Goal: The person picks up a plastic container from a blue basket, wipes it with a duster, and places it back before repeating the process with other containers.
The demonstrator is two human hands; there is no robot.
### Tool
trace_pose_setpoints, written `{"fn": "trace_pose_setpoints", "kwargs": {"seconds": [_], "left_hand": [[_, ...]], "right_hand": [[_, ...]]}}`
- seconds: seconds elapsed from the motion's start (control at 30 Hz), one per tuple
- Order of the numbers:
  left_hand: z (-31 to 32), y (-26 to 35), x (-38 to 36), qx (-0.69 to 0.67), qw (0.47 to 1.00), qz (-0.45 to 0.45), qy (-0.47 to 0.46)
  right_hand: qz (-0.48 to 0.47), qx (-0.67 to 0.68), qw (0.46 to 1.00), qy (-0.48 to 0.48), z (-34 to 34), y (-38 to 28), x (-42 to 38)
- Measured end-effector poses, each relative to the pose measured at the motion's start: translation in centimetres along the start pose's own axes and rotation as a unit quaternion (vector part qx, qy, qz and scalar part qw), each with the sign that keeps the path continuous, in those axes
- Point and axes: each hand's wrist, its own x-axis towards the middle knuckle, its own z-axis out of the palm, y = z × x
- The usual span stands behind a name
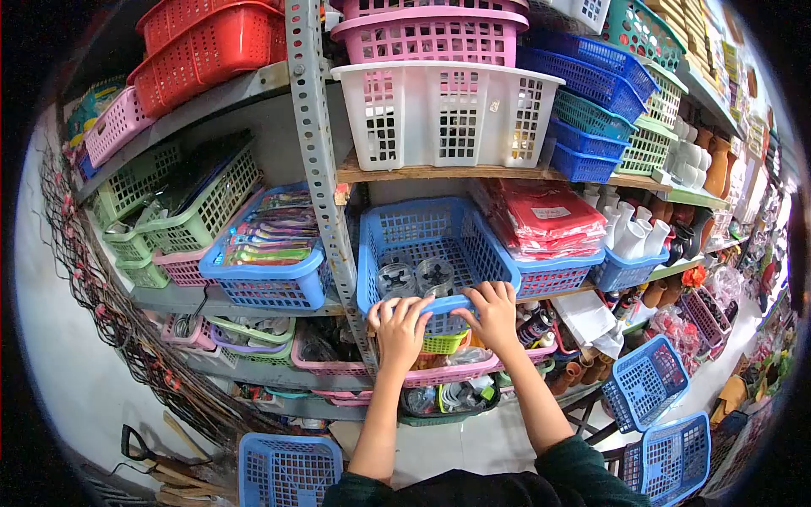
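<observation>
A blue plastic basket (404, 221) rests on the middle shelf in front of me, its front rim toward my body. Several clear round containers with dark pieces in them (433, 275) lie at its front left, and much of its floor shows bare. My left hand (400, 328) has its fingers hooked over the left part of the front rim. Farther right on the same rim, my right hand (490, 316) curls its fingers over the edge. Both thumbs point inward along the basket's front, which the hands partly cover.
A perforated metal post (317, 135) stands just left of the basket. Red plastic packets (545, 215) fill a neighbouring basket on the right. Above sits a white basket (448, 114). Blue baskets (289, 473) (646, 380) stand low on both sides. Tools with handles (144, 452) lean at lower left.
</observation>
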Motion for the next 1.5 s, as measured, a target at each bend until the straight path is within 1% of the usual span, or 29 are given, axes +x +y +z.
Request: {"fn": "trace_pose_setpoints", "kwargs": {"seconds": [0.03,0.07,0.17,0.2,0.3,0.37,0.43,0.57,0.7,0.77,0.83,0.97,1.03,1.07,1.17,1.2,1.3,1.37,1.47,1.5], "left_hand": [[0.0,0.0,0.0,-0.001,1.000,0.002,0.000],[-0.1,0.1,0.1,0.012,1.000,0.003,0.003],[-0.1,0.7,-0.4,0.016,1.000,-0.002,0.003],[0.0,1.1,-0.8,-0.001,1.000,-0.011,0.007],[0.4,2.9,-1.6,-0.061,0.998,-0.019,0.030],[1.2,4.2,-2.0,-0.118,0.993,0.000,0.024],[1.4,6.2,-1.6,-0.173,0.985,0.028,0.001],[4.1,9.7,-1.2,-0.290,0.952,0.072,-0.061],[7.6,15.2,-1.2,-0.426,0.890,0.094,-0.134],[9.2,18.5,-1.5,-0.449,0.868,0.135,-0.163],[10.0,22.3,-2.2,-0.492,0.837,0.146,-0.191],[12.2,30.4,-5.0,-0.571,0.760,0.181,-0.252],[12.8,34.9,-6.9,-0.612,0.712,0.190,-0.287],[12.6,37.2,-7.8,-0.624,0.692,0.206,-0.299],[11.4,43.9,-11.5,-0.658,0.619,0.233,-0.359],[10.8,45.9,-12.9,-0.670,0.598,0.252,-0.361],[8.7,50.9,-17.5,-0.680,0.522,0.300,-0.419],[7.1,53.7,-20.5,-0.684,0.484,0.328,-0.437],[4.9,57.4,-24.7,-0.684,0.419,0.371,-0.468],[4.0,58.6,-26.0,-0.685,0.401,0.377,-0.476]], "right_hand": [[0.002,0.000,1.000,0.031,0.1,-0.1,0.1],[0.031,0.017,0.999,-0.025,0.0,-0.2,-0.3],[0.056,-0.007,0.998,-0.004,-0.5,-1.2,-0.8],[0.071,0.020,0.997,-0.032,-0.7,-1.4,-1.4],[0.090,0.072,0.993,-0.040,-1.8,-1.9,-3.0],[0.105,0.124,0.986,-0.023,-2.4,-1.8,-4.7],[0.132,0.146,0.980,-0.016,-3.8,-1.6,-6.5],[0.203,0.186,0.961,-0.002,-7.3,-0.2,-9.6],[0.275,0.126,0.953,0.013,-12.3,1.9,-12.8],[0.301,0.072,0.950,0.036,-14.9,2.8,-14.7],[0.335,0.037,0.940,0.044,-17.8,3.5,-17.0],[0.423,-0.011,0.903,0.067,-24.1,3.9,-22.3],[0.441,-0.056,0.893,0.075,-27.3,3.5,-25.3],[0.477,-0.064,0.873,0.082,-28.9,3.0,-26.7],[0.518,-0.163,0.833,0.106,-33.6,1.1,-31.5],[0.556,-0.152,0.808,0.120,-35.2,0.2,-32.9],[0.604,-0.207,0.755,0.150,-39.3,-2.8,-37.9],[0.628,-0.240,0.721,0.168,-41.6,-4.9,-41.0],[0.679,-0.316,0.634,0.194,-43.8,-8.3,-45.9],[0.698,-0.356,0.596,0.174,-44.4,-9.4,-47.5]]}}
